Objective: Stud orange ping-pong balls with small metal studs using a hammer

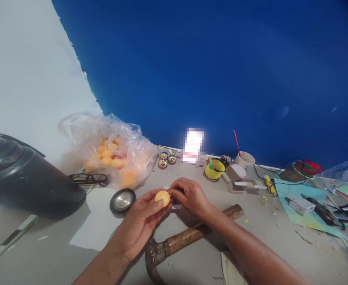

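In the middle of the head view, my left hand [146,213] grips a small orange ball [162,198] that looks like a table tennis ball, thumb across its front. My right hand [190,198] is pinched at the ball's right side; whatever its fingertips hold is hidden. Below both hands a claw hammer [188,238] lies on the table, its wooden handle passing under my right forearm. A black round lid with a metal centre [122,201] rests left of my left hand. Behind it, a clear plastic bag [138,138] contains several more orange balls [106,154].
Three shiny studded balls [163,158] sit near the wall. A bright screen [193,144] stands behind my hands. To the right are a yellow pot [214,170], a white cup [245,159] and an open box [236,184]. Glasses [91,179] and a large dark bottle [28,182] occupy the left.
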The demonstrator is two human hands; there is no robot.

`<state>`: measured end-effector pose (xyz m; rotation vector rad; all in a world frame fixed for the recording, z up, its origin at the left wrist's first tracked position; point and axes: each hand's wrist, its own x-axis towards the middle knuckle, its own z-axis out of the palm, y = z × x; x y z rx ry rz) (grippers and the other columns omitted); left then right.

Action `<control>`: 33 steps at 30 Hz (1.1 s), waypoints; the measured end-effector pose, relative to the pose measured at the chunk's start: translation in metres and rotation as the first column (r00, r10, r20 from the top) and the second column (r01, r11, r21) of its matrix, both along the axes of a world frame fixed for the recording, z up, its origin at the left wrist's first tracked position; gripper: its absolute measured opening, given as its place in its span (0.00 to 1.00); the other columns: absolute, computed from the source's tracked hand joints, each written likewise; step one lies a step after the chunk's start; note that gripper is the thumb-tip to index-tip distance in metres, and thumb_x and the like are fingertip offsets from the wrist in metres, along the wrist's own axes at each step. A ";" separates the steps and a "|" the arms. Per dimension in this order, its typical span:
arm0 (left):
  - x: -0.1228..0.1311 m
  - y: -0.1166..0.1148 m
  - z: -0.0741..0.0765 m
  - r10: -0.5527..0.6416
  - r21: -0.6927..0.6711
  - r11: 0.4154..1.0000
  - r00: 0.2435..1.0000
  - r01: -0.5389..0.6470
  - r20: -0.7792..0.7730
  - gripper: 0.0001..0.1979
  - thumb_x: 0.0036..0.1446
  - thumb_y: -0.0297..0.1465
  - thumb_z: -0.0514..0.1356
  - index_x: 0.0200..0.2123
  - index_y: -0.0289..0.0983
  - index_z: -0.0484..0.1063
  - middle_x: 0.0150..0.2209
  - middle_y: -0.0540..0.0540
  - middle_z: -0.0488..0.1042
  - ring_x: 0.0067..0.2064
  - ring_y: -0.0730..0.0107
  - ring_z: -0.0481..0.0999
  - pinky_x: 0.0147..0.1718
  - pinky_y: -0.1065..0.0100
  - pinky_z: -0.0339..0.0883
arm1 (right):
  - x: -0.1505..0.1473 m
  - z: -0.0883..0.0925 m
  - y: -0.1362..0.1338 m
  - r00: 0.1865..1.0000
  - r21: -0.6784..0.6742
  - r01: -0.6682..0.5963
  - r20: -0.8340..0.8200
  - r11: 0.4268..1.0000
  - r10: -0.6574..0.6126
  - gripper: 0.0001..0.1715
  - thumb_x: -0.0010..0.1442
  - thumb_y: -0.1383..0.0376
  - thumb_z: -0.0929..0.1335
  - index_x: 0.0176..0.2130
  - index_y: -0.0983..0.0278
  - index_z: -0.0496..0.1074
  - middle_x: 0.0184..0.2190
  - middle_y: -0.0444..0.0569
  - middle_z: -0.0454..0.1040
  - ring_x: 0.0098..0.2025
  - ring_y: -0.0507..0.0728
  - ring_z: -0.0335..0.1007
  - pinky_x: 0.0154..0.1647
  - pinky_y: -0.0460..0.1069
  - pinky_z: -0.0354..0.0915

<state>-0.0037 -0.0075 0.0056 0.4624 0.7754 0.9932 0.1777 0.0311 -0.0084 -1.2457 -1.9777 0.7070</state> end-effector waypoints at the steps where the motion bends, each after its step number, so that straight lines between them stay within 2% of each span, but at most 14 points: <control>1: 0.000 0.000 0.000 0.021 -0.017 1.000 1.000 -0.021 0.018 0.13 0.50 0.26 0.73 0.40 0.35 0.82 0.45 0.43 0.81 0.49 0.65 0.80 0.57 0.66 0.73 | 0.000 0.000 0.000 1.000 0.007 0.015 -0.002 1.000 -0.015 0.06 0.64 0.67 0.71 0.33 0.63 0.77 0.31 0.45 0.79 0.34 0.52 0.72 0.38 0.46 0.62; 4: 0.000 -0.001 0.001 0.074 -0.060 0.996 0.996 -0.071 0.055 0.13 0.50 0.25 0.73 0.40 0.35 0.82 0.45 0.43 0.81 0.49 0.63 0.80 0.57 0.62 0.74 | -0.002 0.000 -0.003 0.998 0.025 0.062 0.009 0.998 -0.062 0.06 0.64 0.66 0.71 0.33 0.62 0.77 0.31 0.44 0.79 0.33 0.52 0.71 0.37 0.46 0.61; 9: -0.001 0.000 0.000 0.077 -0.054 0.996 0.995 -0.074 0.063 0.12 0.51 0.25 0.73 0.41 0.34 0.81 0.45 0.42 0.81 0.48 0.63 0.81 0.56 0.63 0.75 | -0.005 0.003 -0.006 0.993 0.052 0.090 0.073 0.995 -0.093 0.06 0.64 0.65 0.72 0.34 0.62 0.78 0.31 0.45 0.79 0.34 0.53 0.72 0.37 0.47 0.61; 12: -0.002 0.002 0.000 0.093 -0.052 0.995 0.995 -0.090 0.049 0.13 0.50 0.26 0.73 0.40 0.35 0.81 0.45 0.43 0.81 0.48 0.64 0.81 0.56 0.63 0.75 | -0.003 0.003 -0.004 0.996 0.063 0.038 0.082 0.997 -0.043 0.05 0.65 0.67 0.71 0.36 0.61 0.79 0.33 0.46 0.80 0.36 0.54 0.73 0.40 0.47 0.63; 16: -0.001 0.002 0.001 0.095 -0.035 0.995 0.995 -0.094 0.007 0.13 0.49 0.27 0.74 0.40 0.35 0.80 0.44 0.44 0.82 0.48 0.64 0.81 0.55 0.65 0.75 | 0.002 0.004 -0.002 0.999 0.040 -0.049 0.008 0.998 0.049 0.09 0.64 0.72 0.69 0.40 0.61 0.79 0.36 0.46 0.80 0.39 0.54 0.74 0.43 0.47 0.64; 20: 0.000 0.000 0.003 0.082 0.010 0.997 0.996 -0.081 -0.042 0.17 0.47 0.27 0.75 0.41 0.36 0.78 0.43 0.44 0.83 0.44 0.66 0.82 0.49 0.68 0.77 | 0.006 0.011 -0.001 0.999 -0.005 -0.041 -0.025 0.999 0.041 0.08 0.63 0.71 0.68 0.37 0.62 0.78 0.34 0.47 0.79 0.38 0.54 0.73 0.42 0.48 0.65; 23: 0.000 0.000 0.003 0.075 0.034 0.997 0.993 -0.072 -0.086 0.21 0.46 0.28 0.76 0.45 0.37 0.76 0.44 0.42 0.83 0.41 0.65 0.83 0.37 0.71 0.77 | 0.008 0.016 0.000 0.993 -0.106 -0.003 -0.117 0.994 -0.009 0.07 0.63 0.68 0.68 0.34 0.63 0.76 0.32 0.46 0.78 0.35 0.53 0.71 0.39 0.48 0.64; 26: -0.001 0.001 0.004 0.105 0.055 0.994 0.989 -0.099 -0.102 0.26 0.45 0.28 0.76 0.49 0.38 0.76 0.42 0.44 0.83 0.33 0.72 0.81 0.30 0.75 0.74 | 0.010 0.017 0.001 0.940 -0.291 -0.060 -0.339 0.955 -0.044 0.06 0.61 0.63 0.70 0.33 0.63 0.75 0.27 0.42 0.74 0.29 0.51 0.66 0.32 0.47 0.62; 28: -0.001 0.001 0.004 0.108 0.062 0.993 0.988 -0.102 -0.108 0.28 0.43 0.27 0.76 0.49 0.38 0.77 0.40 0.45 0.83 0.33 0.72 0.81 0.31 0.74 0.74 | 0.010 0.017 0.002 0.882 -0.390 -0.137 -0.466 0.911 -0.067 0.09 0.59 0.60 0.72 0.33 0.64 0.76 0.25 0.41 0.71 0.25 0.49 0.61 0.27 0.46 0.58; 30: -0.002 0.001 0.005 0.102 0.070 0.993 0.988 -0.095 -0.113 0.28 0.42 0.27 0.77 0.49 0.37 0.77 0.39 0.46 0.82 0.36 0.68 0.83 0.35 0.71 0.76 | 0.010 0.017 0.001 0.831 -0.460 -0.198 -0.548 0.865 -0.102 0.13 0.57 0.57 0.75 0.32 0.64 0.76 0.24 0.41 0.71 0.23 0.48 0.58 0.24 0.46 0.54; 33: -0.002 0.000 0.006 0.077 0.083 0.994 0.988 -0.066 -0.133 0.27 0.43 0.28 0.76 0.49 0.37 0.77 0.38 0.45 0.82 0.38 0.64 0.83 0.36 0.68 0.76 | 0.008 0.020 0.000 0.757 -0.526 -0.261 -0.632 0.809 -0.166 0.17 0.51 0.54 0.78 0.34 0.65 0.77 0.25 0.43 0.73 0.22 0.47 0.57 0.22 0.45 0.52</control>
